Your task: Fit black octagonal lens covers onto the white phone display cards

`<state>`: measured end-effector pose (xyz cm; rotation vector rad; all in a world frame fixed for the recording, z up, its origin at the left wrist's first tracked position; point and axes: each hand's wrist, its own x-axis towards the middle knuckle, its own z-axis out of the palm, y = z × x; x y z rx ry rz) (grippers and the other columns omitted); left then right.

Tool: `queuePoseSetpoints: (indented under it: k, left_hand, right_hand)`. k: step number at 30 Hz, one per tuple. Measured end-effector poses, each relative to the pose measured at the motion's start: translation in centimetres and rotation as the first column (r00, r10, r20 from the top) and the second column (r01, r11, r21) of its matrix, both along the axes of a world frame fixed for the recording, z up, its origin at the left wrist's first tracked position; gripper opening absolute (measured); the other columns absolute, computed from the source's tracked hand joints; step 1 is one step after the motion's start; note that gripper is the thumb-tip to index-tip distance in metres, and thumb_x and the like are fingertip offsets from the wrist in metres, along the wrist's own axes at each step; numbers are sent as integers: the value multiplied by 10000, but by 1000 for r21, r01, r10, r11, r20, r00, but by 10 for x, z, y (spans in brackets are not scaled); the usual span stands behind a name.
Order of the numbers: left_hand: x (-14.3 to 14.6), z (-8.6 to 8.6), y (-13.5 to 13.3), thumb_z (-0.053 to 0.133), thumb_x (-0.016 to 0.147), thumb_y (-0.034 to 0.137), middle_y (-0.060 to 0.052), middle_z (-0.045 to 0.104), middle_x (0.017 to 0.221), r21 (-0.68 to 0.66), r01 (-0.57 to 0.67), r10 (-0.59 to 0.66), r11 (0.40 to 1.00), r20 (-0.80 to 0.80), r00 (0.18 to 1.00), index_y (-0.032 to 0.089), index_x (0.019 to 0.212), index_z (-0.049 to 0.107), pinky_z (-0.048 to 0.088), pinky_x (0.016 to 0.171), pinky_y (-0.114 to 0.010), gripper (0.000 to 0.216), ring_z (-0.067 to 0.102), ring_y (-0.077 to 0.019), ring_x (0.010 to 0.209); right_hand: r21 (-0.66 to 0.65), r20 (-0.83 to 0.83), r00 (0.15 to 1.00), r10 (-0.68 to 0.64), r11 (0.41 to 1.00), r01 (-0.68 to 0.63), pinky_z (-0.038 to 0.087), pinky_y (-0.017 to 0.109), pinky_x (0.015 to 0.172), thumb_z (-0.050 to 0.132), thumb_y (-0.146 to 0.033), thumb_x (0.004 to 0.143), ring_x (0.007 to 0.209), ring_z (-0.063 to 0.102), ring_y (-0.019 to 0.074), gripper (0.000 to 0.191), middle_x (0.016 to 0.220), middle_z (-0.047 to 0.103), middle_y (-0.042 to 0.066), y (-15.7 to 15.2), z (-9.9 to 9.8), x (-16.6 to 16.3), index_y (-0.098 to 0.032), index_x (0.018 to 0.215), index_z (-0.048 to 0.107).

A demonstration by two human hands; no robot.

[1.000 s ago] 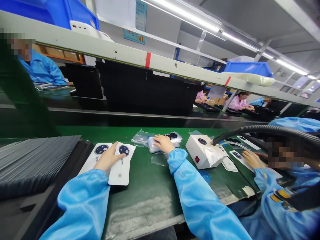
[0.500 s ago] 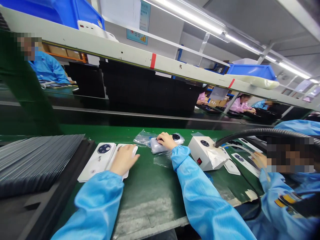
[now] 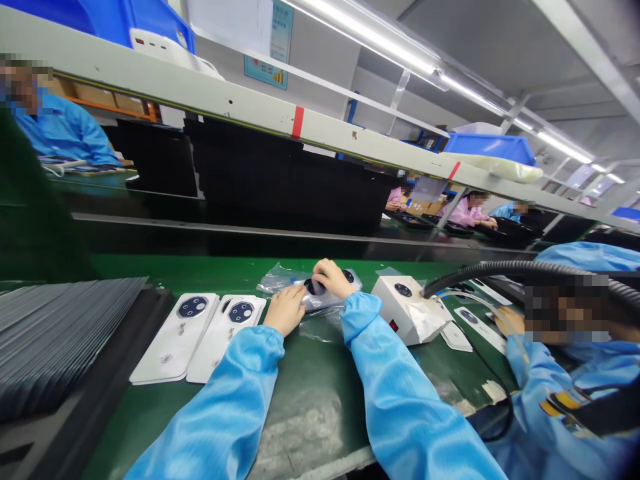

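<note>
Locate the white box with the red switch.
In the head view, the white box sits right of centre on the green bench, right of the right hand.

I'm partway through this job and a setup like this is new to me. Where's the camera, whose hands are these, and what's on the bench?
There is no robot here. One camera worn on a person's head looks forward and down, so the two blue-sleeved arms reaching in from below are the wearer's own. The left hand is at the near-left edge of a clear plastic-wrapped bundle; the right hand bends its fingers over the dark round pieces there. Whether either grips anything is hard to tell.

On the green bench, two white card stacks lie to the left, beside grey sheets. To the right stands a white box with a red switch. The hand beyond it is a co-worker's.
</note>
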<state>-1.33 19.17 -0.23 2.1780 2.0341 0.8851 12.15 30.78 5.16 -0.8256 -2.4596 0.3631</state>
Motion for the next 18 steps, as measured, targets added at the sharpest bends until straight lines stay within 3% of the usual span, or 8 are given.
queuePoseSetpoints:
  k: [4, 7, 9, 11, 13, 16, 18]
  left_hand:
    - [6, 13, -2, 566, 869, 315, -113, 462, 1351, 32, -33, 29, 999, 127, 992, 182, 1235, 507, 357, 1008, -576, 394, 439, -306, 1235]
    - [19, 35, -8, 550, 879, 322, -119, 421, 1394, 91, 78, -100, 993, 262, 960, 193, 1287, 459, 373, 1005, -561, 437, 441, -302, 1238]
    - [28, 48, -13, 551, 881, 333, -110, 526, 1282, 114, 187, -215, 976, 345, 914, 176, 1236, 502, 462, 926, -493, 392, 549, -256, 1108]
    - [32, 58, -18, 548, 883, 347, -73, 629, 1075, 124, 224, -256, 967, 427, 867, 152, 1095, 585, 514, 829, -422, 291, 619, -202, 927]
    - [26, 64, -20, 533, 889, 363, -46, 648, 947, 153, 158, -216, 976, 523, 824, 140, 989, 616, 519, 790, -396, 258, 625, -185, 847]
    - [8, 71, -22, 511, 896, 389, -52, 641, 964, 218, -2, -151, 976, 682, 716, 132, 999, 606, 512, 795, -403, 293, 620, -196, 873]
    - [-2, 76, -25, 509, 894, 398, -58, 642, 975, 242, -36, -165, 970, 757, 633, 132, 1019, 597, 514, 782, -396, 306, 623, -191, 862]
  right_hand:
    - [-5, -322, 947, -10, 1000, 9, 517, 365, 793, 506, -364, 922, 886, 599, 162, 272, 1012, 600, 52, -10, 27, 24, -139, 1063, 562]
    - [-1, -469, 883, -13, 1000, 14, 512, 357, 788, 470, -377, 937, 861, 596, 154, 268, 952, 598, 40, -27, 43, 34, -139, 1022, 559]
    - [-8, -506, 862, -25, 1000, 24, 511, 350, 783, 465, -386, 937, 845, 595, 149, 268, 926, 598, 32, -41, 43, 35, -144, 1007, 557]
    - [-25, -520, 851, -69, 997, 66, 507, 361, 804, 464, -389, 936, 888, 591, 160, 277, 986, 592, 44, -51, 32, 37, -150, 1050, 546]
    - [-53, -516, 844, -148, 989, 141, 492, 397, 851, 464, -381, 937, 977, 571, 187, 300, 1100, 564, 69, -59, 12, 43, -153, 1123, 523]
    - [-114, -402, 889, -219, 975, 189, 488, 418, 862, 513, -368, 915, 998, 566, 200, 306, 1130, 558, 75, -66, -26, 62, -151, 1130, 534]
    - [-165, -262, 947, -186, 975, 146, 499, 405, 845, 548, -360, 897, 970, 578, 191, 285, 1098, 578, 67, -74, -48, 76, -148, 1088, 562]
